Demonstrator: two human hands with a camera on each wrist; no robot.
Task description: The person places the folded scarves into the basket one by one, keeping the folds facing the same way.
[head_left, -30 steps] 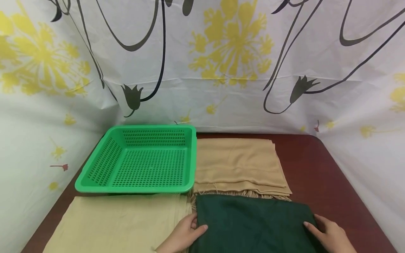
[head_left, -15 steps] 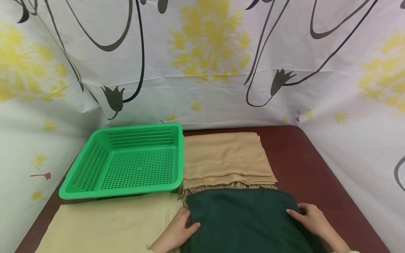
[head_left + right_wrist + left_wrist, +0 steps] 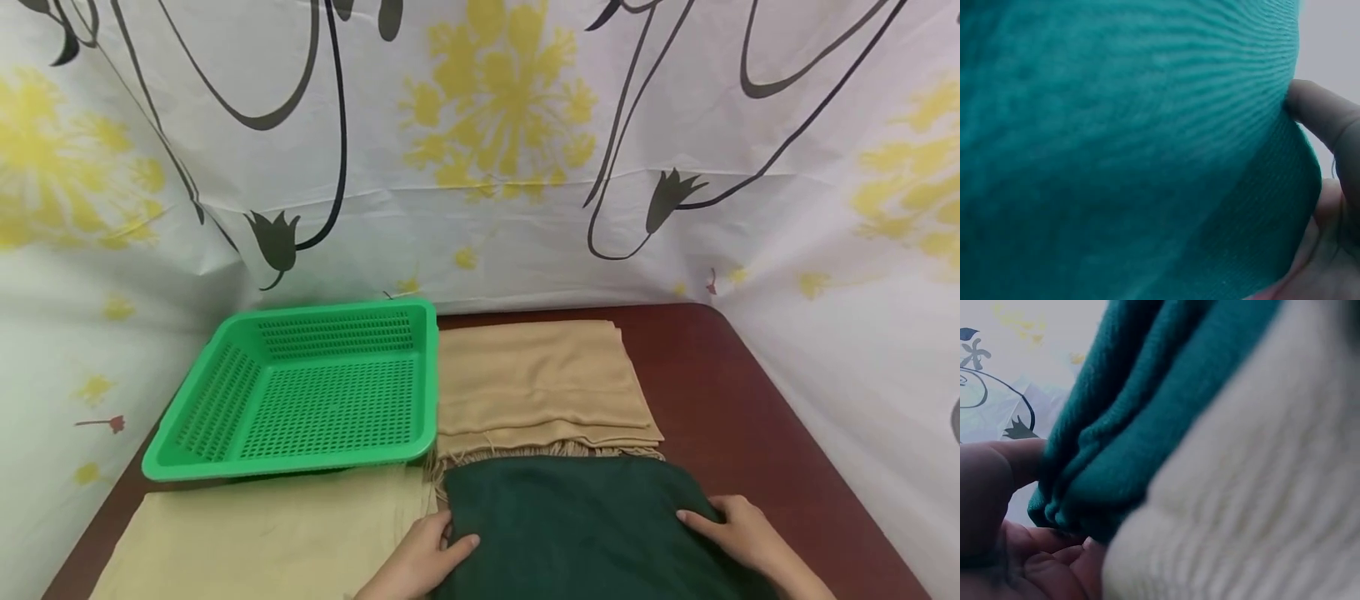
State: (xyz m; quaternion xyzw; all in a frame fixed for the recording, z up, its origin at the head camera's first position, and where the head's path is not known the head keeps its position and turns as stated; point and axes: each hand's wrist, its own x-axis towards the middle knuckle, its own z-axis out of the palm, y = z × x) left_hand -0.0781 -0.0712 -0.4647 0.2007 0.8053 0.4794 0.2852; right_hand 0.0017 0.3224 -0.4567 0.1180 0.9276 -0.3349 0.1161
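Observation:
A dark green folded cloth spans the front of the table between both hands. My left hand pinches its left edge, with the thumb on top and fingers underneath. At the opposite edge, my right hand grips the cloth in the same way. In the left wrist view, several layers of green cloth gather between thumb and fingers. The right wrist view is mostly filled by the green cloth, its edge held by the right thumb. The near end of the cloth runs out of the head view.
A green plastic basket with nothing inside stands at the back left. Behind the green cloth lies a folded tan fringed scarf. A pale yellow cloth lies at front left. Patterned white curtains surround the brown table.
The head view has swung a little to the right. Both hands keep their hold on the green cloth and have come slightly closer together; its far right corner droops more.

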